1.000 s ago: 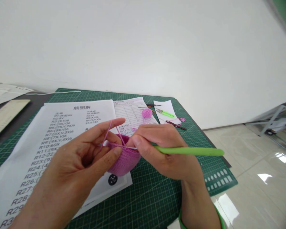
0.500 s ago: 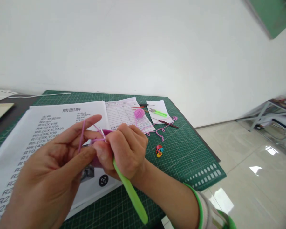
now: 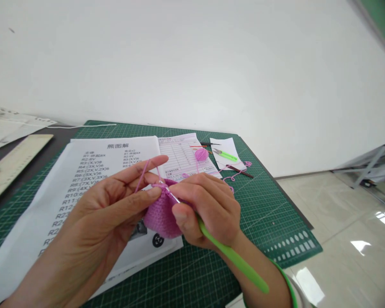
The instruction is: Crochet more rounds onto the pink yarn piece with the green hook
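Note:
A pink crocheted piece (image 3: 163, 216) hangs between my hands above the printed sheets. My left hand (image 3: 105, 214) pinches its upper edge between thumb and fingers, and pink yarn runs over the raised index finger. My right hand (image 3: 208, 209) is closed on a crochet hook with a green handle (image 3: 234, 259). The hook's metal tip lies at the top edge of the piece, close to my left thumb. Part of the piece is hidden behind my right fingers.
Printed pattern sheets (image 3: 115, 154) cover the left of a green cutting mat (image 3: 263, 201). Farther back are a pink yarn ball (image 3: 201, 154), green-handled snips (image 3: 227, 155), dark slender tools and loose yarn. A pale ruler-like strip (image 3: 17, 162) lies at far left.
The view has shifted left, so things appear farther right. My right hand has turned and moved away from my left, showing more of the pink piece and the hook's metal shaft.

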Available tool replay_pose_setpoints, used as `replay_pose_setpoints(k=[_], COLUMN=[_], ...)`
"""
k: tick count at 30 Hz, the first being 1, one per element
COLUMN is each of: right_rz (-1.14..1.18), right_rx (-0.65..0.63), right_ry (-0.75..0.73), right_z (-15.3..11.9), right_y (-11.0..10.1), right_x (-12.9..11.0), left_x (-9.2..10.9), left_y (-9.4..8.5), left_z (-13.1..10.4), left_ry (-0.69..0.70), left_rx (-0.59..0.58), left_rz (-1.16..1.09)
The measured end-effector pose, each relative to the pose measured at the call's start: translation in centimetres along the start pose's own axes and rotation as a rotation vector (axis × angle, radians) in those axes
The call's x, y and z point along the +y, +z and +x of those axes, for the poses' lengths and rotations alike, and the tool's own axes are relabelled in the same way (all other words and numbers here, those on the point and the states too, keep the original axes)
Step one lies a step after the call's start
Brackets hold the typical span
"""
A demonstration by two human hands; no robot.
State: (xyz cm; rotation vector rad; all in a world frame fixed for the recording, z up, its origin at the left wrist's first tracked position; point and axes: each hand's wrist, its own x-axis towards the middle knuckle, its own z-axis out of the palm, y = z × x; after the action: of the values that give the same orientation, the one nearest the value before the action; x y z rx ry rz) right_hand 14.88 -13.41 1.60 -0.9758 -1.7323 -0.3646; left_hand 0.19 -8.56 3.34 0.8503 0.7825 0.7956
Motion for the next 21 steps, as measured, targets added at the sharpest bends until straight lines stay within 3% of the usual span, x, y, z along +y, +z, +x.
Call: replay_pose_setpoints(k=[10, 17, 21], right_rz=[0.007, 0.156, 0.079], right_rx=[-0.093, -0.051, 0.016], right_ry=[0.100, 0.148, 0.157], right_z=[0.9, 1.1, 1.1], right_y=[-1.6, -1.6, -1.3], right_x=[-0.3, -0.2, -0.2], left_x=[0.0, -0.4, -0.4], left_y=[-0.4, -0.3, -0.2], left_z=[0.0, 0.3, 0.3], left_ry=[0.043, 0.082, 0.055], left_rx=[-0.043, -0.034, -0.070], left_rz=[0.070, 0.139, 0.153])
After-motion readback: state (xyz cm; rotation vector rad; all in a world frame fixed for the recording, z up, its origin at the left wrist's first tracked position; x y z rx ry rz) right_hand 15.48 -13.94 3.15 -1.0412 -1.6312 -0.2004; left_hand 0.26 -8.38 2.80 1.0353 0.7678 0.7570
